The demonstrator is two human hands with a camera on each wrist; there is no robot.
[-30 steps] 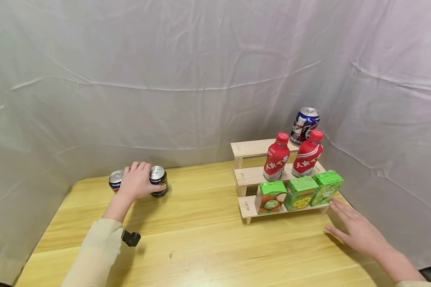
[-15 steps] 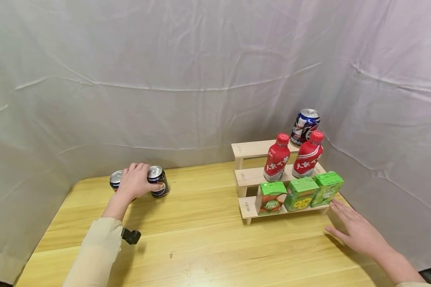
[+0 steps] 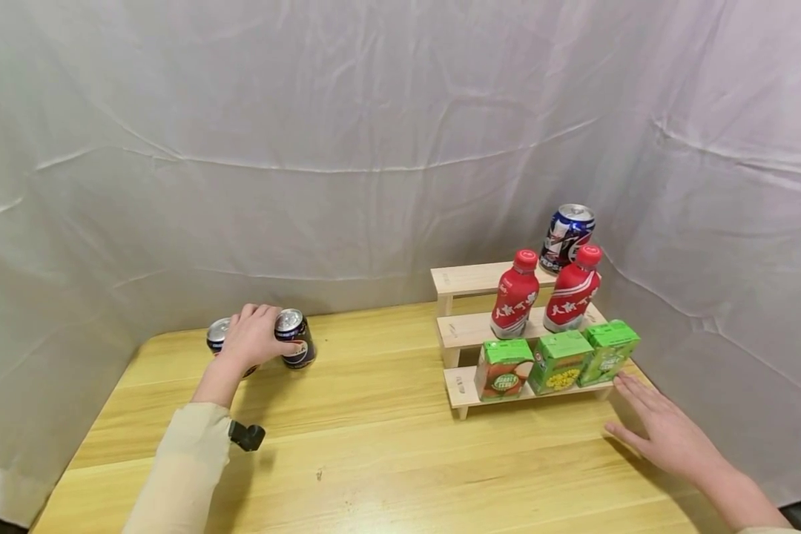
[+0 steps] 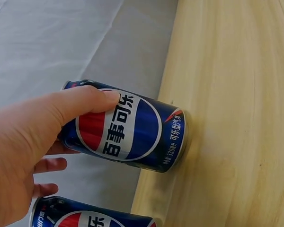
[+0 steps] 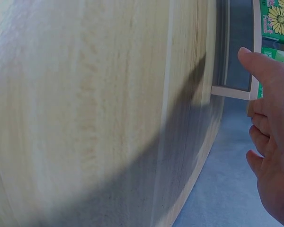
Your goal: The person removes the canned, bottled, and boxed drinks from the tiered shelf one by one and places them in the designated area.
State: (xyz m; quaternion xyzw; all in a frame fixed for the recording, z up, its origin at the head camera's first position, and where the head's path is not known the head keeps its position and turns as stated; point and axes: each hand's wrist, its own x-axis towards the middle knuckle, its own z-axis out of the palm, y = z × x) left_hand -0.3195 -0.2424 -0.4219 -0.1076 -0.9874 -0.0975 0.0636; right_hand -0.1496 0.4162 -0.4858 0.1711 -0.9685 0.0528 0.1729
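Observation:
My left hand [image 3: 252, 339] grips a blue Pepsi can [image 3: 296, 339] that stands at the table's back left. In the left wrist view my thumb [image 4: 85, 101] lies across the can's [image 4: 132, 130] logo, with my fingers behind it. A second blue can [image 3: 216, 334] stands just left of that hand, and its top edge shows low in the wrist view [image 4: 90, 220]. My right hand [image 3: 664, 430] lies flat and open on the table by the right end of a wooden step rack [image 3: 467, 278]. My fingers [image 5: 267, 118] are close to the rack's lowest step.
The rack holds three green cartons [image 3: 558, 361] on the bottom step, two red bottles [image 3: 514, 297] on the middle step and a blue can [image 3: 566, 236] at the top right. White cloth walls close in the wooden table [image 3: 374, 445] behind and on both sides.

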